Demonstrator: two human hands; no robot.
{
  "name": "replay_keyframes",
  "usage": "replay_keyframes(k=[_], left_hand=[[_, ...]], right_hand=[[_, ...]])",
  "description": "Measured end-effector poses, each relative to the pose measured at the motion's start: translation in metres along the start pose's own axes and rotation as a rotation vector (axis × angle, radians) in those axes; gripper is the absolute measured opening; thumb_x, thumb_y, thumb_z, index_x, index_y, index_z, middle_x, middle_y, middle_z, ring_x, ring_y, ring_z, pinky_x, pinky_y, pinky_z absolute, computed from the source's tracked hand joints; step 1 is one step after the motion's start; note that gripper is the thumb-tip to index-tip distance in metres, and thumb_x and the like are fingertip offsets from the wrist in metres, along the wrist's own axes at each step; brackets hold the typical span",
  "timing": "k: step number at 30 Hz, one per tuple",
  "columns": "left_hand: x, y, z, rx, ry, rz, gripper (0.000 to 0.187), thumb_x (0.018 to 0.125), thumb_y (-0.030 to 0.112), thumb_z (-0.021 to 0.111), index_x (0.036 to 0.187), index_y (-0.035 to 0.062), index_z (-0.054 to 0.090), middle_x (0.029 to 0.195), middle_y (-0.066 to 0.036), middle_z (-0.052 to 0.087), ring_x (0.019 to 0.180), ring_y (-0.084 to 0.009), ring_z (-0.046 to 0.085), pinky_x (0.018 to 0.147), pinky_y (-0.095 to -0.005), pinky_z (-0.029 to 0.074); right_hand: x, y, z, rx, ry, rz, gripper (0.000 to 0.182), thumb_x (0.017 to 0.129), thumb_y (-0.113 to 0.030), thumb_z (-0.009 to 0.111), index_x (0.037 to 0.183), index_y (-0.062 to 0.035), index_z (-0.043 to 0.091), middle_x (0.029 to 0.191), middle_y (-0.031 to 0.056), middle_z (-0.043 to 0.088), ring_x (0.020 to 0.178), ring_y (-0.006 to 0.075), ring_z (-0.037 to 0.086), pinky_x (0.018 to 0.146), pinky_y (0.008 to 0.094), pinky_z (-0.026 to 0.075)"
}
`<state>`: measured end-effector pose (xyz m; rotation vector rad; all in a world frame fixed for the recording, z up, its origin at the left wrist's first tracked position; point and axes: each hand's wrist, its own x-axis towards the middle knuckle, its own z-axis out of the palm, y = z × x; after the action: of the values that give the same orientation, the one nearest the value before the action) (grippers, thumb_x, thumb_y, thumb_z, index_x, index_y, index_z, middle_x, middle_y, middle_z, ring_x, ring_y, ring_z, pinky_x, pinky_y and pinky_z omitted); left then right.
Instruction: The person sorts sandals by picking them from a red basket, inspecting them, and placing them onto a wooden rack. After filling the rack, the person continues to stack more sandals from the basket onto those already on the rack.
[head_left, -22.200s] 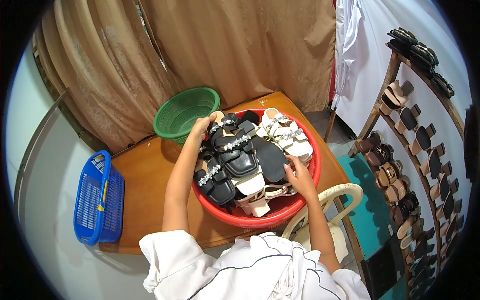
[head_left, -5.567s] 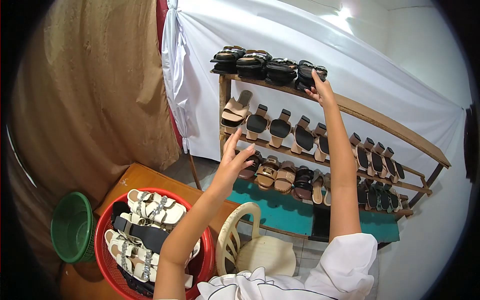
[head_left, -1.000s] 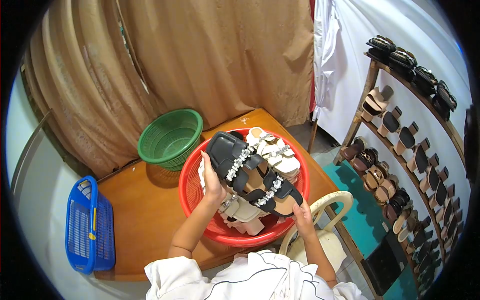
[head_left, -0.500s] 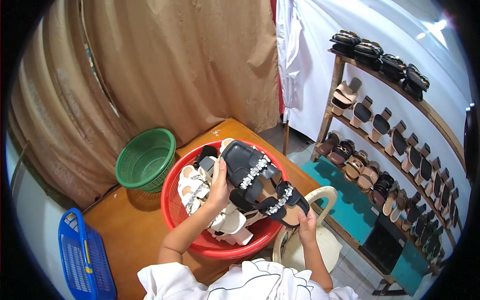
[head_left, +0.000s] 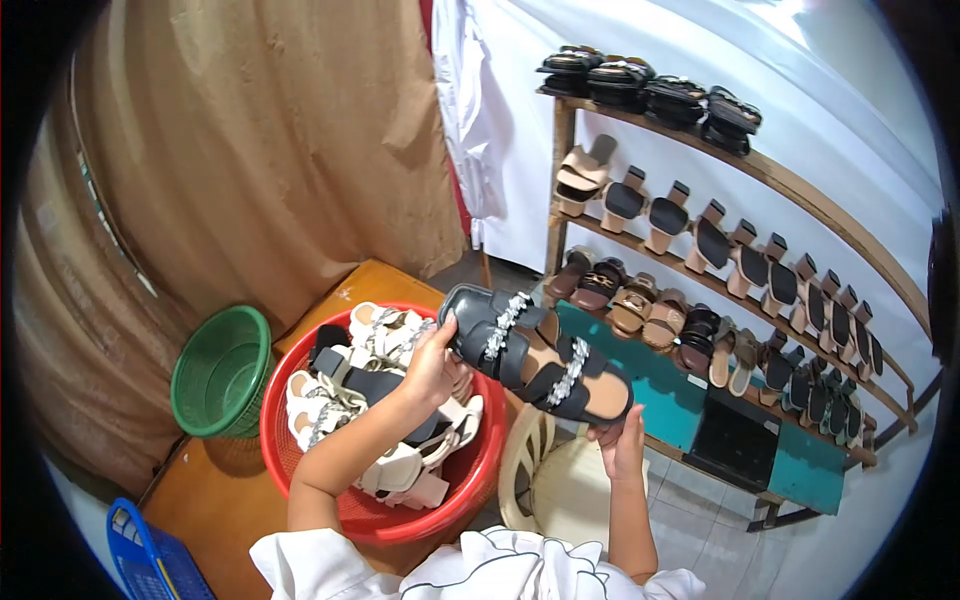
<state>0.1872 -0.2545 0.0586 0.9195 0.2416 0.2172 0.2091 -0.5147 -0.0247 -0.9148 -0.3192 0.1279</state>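
A pair of black sandals [head_left: 510, 358] with sparkling jewelled straps is held up between my two hands, the two sandals overlapping. My left hand [head_left: 436, 372] grips the end with the black insole, thumb on top. At the tan-insoled end, my right hand [head_left: 622, 448] holds the edge from below, its fingers partly hidden under the sandal. Below and to the left stands a red basket [head_left: 285, 452] with white and black sandals [head_left: 375, 400] piled in it. The held pair is just beyond the basket's right rim.
A green basket [head_left: 225, 375] and a blue basket [head_left: 150, 560] stand left of the red one on the wooden table [head_left: 225, 490]. A cream plastic chair [head_left: 580, 490] is below my right hand. Rows of sandals fill a wooden rack [head_left: 700, 270] at right.
My view has swung right, so the baskets sit further left and the rack nearer the middle. Both hands have carried the black sandals away from above the red basket, toward the rack side.
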Motion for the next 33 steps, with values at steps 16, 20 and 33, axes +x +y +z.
replay_keyframes(k=[16, 20, 33], left_hand=[[0.017, -0.050, 0.125, 0.221, -0.519, -0.415, 0.044, 0.082, 0.022, 0.057, 0.119, 0.0050, 0.040, 0.105, -0.010, 0.057, 0.093, -0.0176, 0.059, 0.080, -0.0319, 0.048], [0.025, -0.087, 0.130, 0.405, -0.691, -0.493, 0.037, 0.078, 0.016, 0.062, 0.110, 0.0021, 0.050, 0.102, -0.006, 0.059, 0.090, -0.0119, 0.058, 0.081, -0.0269, 0.046], [0.023, -0.150, 0.192, 0.239, -0.634, -0.365, 0.041, 0.077, 0.014, 0.064, 0.112, 0.0033, 0.045, 0.104, -0.004, 0.056, 0.093, -0.0105, 0.054, 0.083, -0.0262, 0.042]], right_hand=[[0.066, -0.127, -0.124, -0.111, 0.367, -0.171, 0.019, 0.083, -0.022, 0.054, 0.094, -0.0055, 0.056, 0.071, -0.0013, 0.057, 0.054, 0.0044, 0.050, 0.047, 0.0189, 0.041], [0.088, -0.160, -0.141, -0.212, 0.248, -0.094, 0.020, 0.084, -0.025, 0.053, 0.091, -0.0065, 0.056, 0.067, -0.0042, 0.054, 0.052, 0.0028, 0.047, 0.045, 0.0168, 0.039], [0.046, -0.137, -0.138, -0.264, 0.039, -0.124, 0.038, 0.085, -0.019, 0.053, 0.117, -0.0010, 0.042, 0.107, 0.0054, 0.051, 0.096, 0.0118, 0.049, 0.081, 0.0267, 0.042]])
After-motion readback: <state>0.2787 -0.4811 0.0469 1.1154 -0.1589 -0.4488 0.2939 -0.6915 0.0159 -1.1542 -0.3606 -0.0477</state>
